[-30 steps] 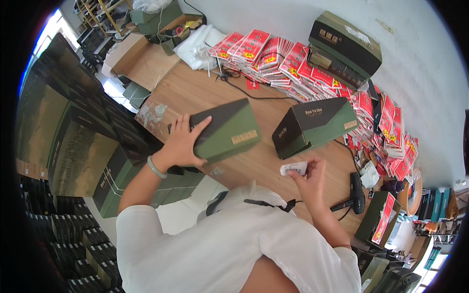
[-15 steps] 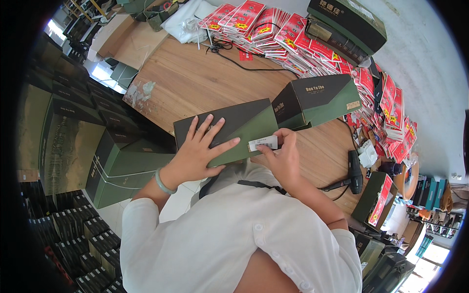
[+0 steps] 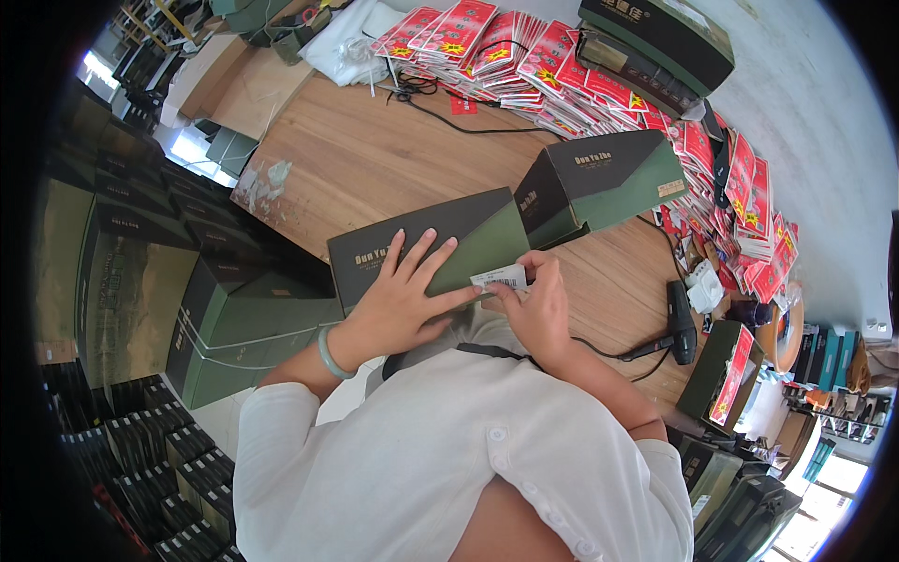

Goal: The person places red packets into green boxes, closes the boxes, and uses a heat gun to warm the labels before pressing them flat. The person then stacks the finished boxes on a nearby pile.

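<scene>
A dark grey and green box lies at the table's near edge in front of my body. My left hand rests on its top with fingers stretched out, its index fingertip at the left end of a white barcode label. The label sits over the green part near the box's close right corner. My right hand pinches the label's right end between thumb and fingers. I cannot tell how much of the label is stuck down. A second box of the same colours stands just behind, to the right.
Red printed packets are heaped along the back and right of the wooden table. A black hair dryer with its cord lies at the right. Stacked green boxes stand left, and an open cardboard carton at the far left.
My left hand has slid right along the box, uncovering lettering on its top, and its index finger now reaches the label. My right hand keeps its pinch on the label.
</scene>
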`<state>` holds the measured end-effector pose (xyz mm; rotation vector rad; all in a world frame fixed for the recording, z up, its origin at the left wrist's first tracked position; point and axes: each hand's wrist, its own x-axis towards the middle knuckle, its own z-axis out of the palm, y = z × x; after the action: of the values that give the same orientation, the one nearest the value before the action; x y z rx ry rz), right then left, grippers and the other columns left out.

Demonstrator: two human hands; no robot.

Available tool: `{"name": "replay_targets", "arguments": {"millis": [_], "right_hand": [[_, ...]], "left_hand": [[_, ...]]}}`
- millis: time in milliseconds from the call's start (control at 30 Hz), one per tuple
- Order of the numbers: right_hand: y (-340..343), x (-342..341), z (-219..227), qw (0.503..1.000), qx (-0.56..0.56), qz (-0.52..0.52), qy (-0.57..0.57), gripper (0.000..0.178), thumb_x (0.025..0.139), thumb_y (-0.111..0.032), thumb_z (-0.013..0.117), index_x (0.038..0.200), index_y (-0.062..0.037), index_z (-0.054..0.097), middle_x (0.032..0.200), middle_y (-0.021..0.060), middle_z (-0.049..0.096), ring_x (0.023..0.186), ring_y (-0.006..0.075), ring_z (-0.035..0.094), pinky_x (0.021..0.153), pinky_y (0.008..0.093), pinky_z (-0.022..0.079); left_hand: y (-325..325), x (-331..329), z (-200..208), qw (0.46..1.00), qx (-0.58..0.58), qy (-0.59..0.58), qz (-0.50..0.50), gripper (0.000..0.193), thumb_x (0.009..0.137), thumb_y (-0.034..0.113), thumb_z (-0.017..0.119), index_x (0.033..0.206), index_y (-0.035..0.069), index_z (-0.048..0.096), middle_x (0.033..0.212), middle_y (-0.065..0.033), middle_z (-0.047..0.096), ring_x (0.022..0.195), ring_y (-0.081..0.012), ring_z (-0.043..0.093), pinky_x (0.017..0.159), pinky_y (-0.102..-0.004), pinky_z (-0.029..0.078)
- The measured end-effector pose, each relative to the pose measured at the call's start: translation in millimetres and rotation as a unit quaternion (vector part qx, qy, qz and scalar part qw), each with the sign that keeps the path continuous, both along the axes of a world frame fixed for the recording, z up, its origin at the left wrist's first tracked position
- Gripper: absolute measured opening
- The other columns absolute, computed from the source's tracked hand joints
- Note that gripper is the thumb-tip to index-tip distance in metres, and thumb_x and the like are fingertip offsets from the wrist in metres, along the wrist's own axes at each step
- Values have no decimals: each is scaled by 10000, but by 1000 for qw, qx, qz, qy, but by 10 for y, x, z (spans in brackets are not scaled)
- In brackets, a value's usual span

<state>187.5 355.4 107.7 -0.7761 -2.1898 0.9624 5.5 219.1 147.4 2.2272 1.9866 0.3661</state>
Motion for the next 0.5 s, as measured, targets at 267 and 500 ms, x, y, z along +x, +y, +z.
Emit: {"name": "replay_targets", "arguments": {"millis": [267,500], "right_hand": [[130,-4,154,998,-22,54,-30,254,890,-95,663,1037,-14,473,930,190,584,803,402,566,686,468,446],[254,-70,352,992,-25,86,-91,171,963,-156,589,1009,-26,488,855,176,599,736,342,597,649,416,477]], "left_hand": [[64,92,-33,1000,23,14,17,722,675,348,817,1333,431,531,1522,-178,326,1393,-459,274,1077,-709,212],[92,141,-56,998,28,45,30,746,682,404,802,1374,378,523,1533,-175,321,1391,-466,277,1076,-712,199]]}}
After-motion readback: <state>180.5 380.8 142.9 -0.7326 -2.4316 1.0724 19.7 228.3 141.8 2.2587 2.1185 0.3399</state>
